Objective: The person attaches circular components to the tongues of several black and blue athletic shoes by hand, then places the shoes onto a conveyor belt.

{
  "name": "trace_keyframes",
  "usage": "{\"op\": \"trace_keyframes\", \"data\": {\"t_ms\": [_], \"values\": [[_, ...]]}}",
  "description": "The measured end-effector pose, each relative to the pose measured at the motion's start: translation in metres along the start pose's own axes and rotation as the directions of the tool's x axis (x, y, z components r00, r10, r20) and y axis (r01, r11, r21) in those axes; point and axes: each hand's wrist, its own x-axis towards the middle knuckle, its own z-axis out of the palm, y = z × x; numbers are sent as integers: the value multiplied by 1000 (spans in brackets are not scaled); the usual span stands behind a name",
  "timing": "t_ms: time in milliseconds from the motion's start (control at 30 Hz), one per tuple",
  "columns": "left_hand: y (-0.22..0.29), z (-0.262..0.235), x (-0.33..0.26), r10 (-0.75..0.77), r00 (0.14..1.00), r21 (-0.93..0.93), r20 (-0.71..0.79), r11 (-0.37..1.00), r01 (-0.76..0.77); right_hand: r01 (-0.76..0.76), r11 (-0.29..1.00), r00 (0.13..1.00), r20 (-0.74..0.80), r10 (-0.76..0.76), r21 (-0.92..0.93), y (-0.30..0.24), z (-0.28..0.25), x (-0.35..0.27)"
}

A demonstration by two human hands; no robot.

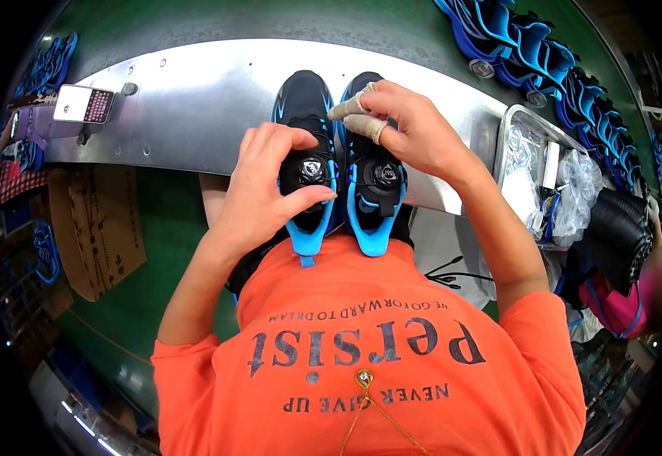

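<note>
Two black sports shoes with bright blue trim, the left shoe and the right shoe, lie side by side, toes pointing away from me. Each has a round dial on its tongue. My left hand is on the left shoe, its thumb and forefinger spread on either side of the dial. Over the front of the right shoe, my right hand brings thumb and forefinger together, both wearing pale finger covers. Whatever lies between those fingertips is too small to make out. The right shoe's dial shows uncovered.
The shoes rest at a metal bench edge. A metal tray with clear plastic bags stands at right. Rows of blue-black shoes line the far right; a phone is at left. Another person is at the right.
</note>
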Motion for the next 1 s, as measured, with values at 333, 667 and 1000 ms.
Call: {"op": "trace_keyframes", "data": {"t_ms": [333,667,1000], "values": [[-13,-2,-4,-44,999,-190,5,981,44,-6,1000,1000,-2,5,-4,-2,4,0],[-28,8,-7,-80,993,-480,86,870,112,-40,999,998,42,40,1,-13,3,2],[20,6,-60,-613,647,-753,454,125,646,253,961,928,254,-273,112,-23,30,5]]}}
